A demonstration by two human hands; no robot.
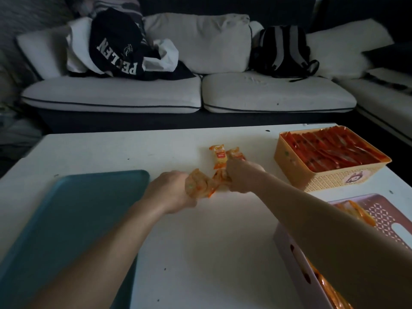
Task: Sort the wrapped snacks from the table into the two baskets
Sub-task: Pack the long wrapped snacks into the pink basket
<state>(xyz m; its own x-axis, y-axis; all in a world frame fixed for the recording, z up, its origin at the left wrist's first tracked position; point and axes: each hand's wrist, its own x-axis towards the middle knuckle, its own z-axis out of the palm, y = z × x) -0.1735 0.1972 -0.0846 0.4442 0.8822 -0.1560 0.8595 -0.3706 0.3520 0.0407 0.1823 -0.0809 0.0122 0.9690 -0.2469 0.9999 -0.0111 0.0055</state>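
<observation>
My left hand [171, 190] grips a bunch of orange-and-yellow wrapped snacks [198, 185] at the middle of the white table [200, 241]. Just to its right, my right hand [239, 177] is curled round more orange snacks [219, 176]. One yellow-orange snack [219, 157] lies flat on the table behind my hands, and another [235, 153] pokes out above my right hand. A yellow woven basket [330, 181] at the far right is full of red packets. A pink basket [289, 255] at the near right holds several orange snacks, partly hidden by my right forearm.
A teal tray [66, 219] lies on the left part of the table. Beyond the table stands a white-cushioned sofa [111, 94] with dark clothing and a backpack [281, 50] on it.
</observation>
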